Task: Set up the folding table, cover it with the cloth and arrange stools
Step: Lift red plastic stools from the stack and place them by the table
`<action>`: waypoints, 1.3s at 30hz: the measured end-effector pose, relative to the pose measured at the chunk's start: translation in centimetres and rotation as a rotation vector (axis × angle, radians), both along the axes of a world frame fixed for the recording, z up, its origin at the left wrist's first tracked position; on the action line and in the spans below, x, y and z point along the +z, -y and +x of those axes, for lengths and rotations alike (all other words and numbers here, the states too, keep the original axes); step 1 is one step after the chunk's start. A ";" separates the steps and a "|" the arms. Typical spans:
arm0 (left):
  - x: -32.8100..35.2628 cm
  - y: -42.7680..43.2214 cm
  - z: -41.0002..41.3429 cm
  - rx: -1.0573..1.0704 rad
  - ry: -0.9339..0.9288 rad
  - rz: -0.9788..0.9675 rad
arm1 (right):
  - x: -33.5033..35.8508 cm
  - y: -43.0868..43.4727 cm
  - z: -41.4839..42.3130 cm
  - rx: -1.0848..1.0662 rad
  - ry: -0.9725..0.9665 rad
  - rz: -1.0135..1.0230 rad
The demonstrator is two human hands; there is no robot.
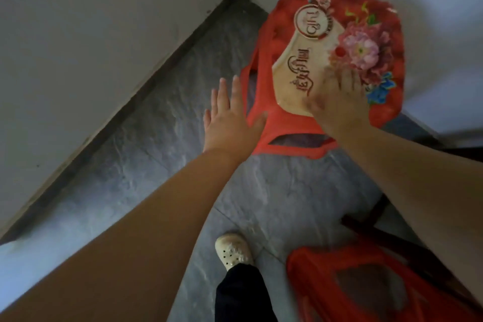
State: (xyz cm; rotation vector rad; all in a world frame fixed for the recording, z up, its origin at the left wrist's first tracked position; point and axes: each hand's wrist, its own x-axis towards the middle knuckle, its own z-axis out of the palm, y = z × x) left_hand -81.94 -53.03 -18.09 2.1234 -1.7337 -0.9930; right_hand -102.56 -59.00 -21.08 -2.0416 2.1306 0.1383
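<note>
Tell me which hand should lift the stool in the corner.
Right. The right hand already lies on the stool seat's near edge; the left hand is open beside it, its thumb about at the rim.

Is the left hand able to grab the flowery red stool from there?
Probably yes. The left hand is open beside the red stool, thumb right at its edge, with only bare floor around. The right hand rests on the seat but leaves that side free.
</note>
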 end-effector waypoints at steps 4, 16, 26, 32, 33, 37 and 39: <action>-1.0 3.2 -4.0 -0.069 -0.030 0.013 | -2.1 -0.9 -1.8 -0.017 0.029 0.025; -2.4 3.2 -5.4 0.176 -0.207 0.169 | -0.8 -5.1 0.1 0.042 0.197 -0.091; -3.6 1.1 -2.7 0.134 -0.408 0.231 | -0.3 -1.2 -3.1 -0.593 0.298 -0.029; -4.3 -2.8 -2.3 0.129 -0.448 0.212 | -0.4 -2.7 -2.7 -0.756 0.317 0.042; -4.5 -3.2 -1.8 0.157 -0.437 0.215 | -0.4 -3.4 -2.3 -0.729 0.316 0.047; -3.7 -7.5 1.7 0.367 -0.482 0.205 | 0.2 -8.5 1.6 -0.589 0.318 0.113; -2.8 -11.4 3.8 0.463 -0.491 0.196 | 0.6 -11.7 4.1 -0.544 0.363 0.158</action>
